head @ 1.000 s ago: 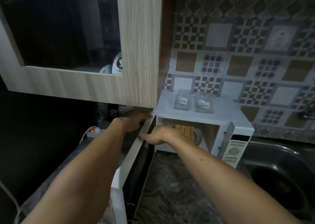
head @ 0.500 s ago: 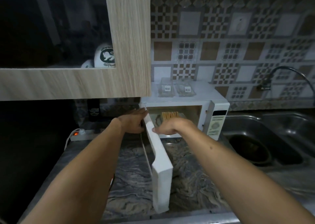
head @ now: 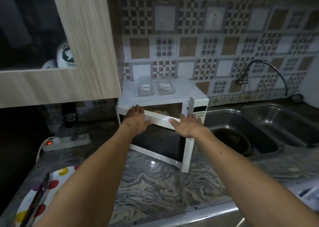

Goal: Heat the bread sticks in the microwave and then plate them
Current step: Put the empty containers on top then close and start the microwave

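Head camera shows your left hand and right hand both flat on the top edge of the microwave door, fingers spread and clasping nothing, with the door partway swung toward the microwave. The bread sticks sit inside, just visible over the door's edge. To shut it well, I judge you should push evenly with the palms, pull your left fingertips clear of the hinge-side gap, and press until the latch catches. Mind the two clear containers on top; avoid slamming.
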Available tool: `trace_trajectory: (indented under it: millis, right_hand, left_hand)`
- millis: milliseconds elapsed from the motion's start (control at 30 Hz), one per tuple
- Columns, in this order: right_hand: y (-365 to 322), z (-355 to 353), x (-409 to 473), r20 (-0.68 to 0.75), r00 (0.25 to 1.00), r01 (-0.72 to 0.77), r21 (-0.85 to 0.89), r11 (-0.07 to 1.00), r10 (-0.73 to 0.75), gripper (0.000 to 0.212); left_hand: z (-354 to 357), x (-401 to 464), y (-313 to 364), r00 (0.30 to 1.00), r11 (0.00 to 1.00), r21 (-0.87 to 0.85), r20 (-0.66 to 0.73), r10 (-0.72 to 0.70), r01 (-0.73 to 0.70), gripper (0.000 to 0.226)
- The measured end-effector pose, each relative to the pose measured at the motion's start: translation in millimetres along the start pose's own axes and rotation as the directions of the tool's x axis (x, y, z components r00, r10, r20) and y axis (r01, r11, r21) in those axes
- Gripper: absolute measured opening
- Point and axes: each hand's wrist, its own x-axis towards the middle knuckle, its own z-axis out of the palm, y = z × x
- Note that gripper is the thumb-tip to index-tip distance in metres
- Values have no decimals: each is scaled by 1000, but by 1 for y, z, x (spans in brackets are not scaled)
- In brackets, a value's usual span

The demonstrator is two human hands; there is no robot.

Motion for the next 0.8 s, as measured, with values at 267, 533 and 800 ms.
trace_trajectory:
  millis: [267, 533, 800]
  right_hand:
    - [67, -12, 60, -33, 985, 166, -62, 984, -168, 82]
    - [82, -31, 121, 6, 971, 236, -156, 959, -238, 89]
    - [94, -39, 158, 7, 939, 336, -234, 912, -344, 95]
  left_hand:
    - [25, 13, 53, 952, 991, 12, -280, -125, 134, 63]
    - [66, 30, 146, 985, 919, -384, -98, -139, 92, 38]
    - [84, 81, 196, 991, 745, -652, 86, -107, 137, 29]
